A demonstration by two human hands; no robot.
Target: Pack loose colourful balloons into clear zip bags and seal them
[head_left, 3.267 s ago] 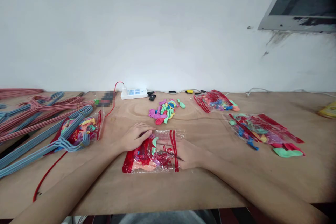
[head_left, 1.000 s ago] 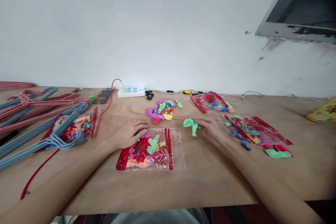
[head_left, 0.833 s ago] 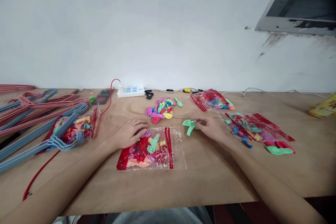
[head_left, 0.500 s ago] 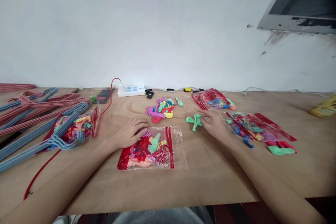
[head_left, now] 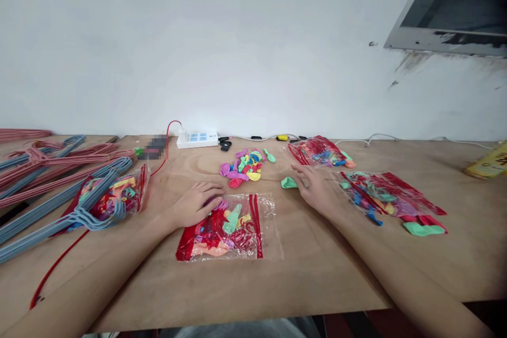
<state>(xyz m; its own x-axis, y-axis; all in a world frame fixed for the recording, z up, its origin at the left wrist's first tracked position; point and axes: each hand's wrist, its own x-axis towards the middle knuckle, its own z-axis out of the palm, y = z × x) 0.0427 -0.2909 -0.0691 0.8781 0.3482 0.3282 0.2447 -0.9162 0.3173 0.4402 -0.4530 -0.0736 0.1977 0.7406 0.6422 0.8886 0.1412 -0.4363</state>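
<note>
My left hand (head_left: 198, 204) rests on the upper left corner of a clear and red bag (head_left: 227, 229) of balloons; its fingers lie nearly flat, and nothing shows in its grip. My right hand (head_left: 314, 188) is over the table with its fingers apart, beside a green balloon (head_left: 289, 183). Whether the fingertips touch that balloon is hard to tell. Behind, between the hands, lies a loose pile of coloured balloons (head_left: 241, 169).
Two more balloon bags lie at the right (head_left: 396, 195) and back right (head_left: 317, 151). Blue and pink hangers (head_left: 59, 179) cover another bag at the left. A white power strip (head_left: 197, 139) sits by the wall, and a yellow bottle (head_left: 487, 163) at the far right.
The fingers of my right hand have spread and come away from part of the green balloons; less green shows beside them. My left hand has stayed on the bag.
</note>
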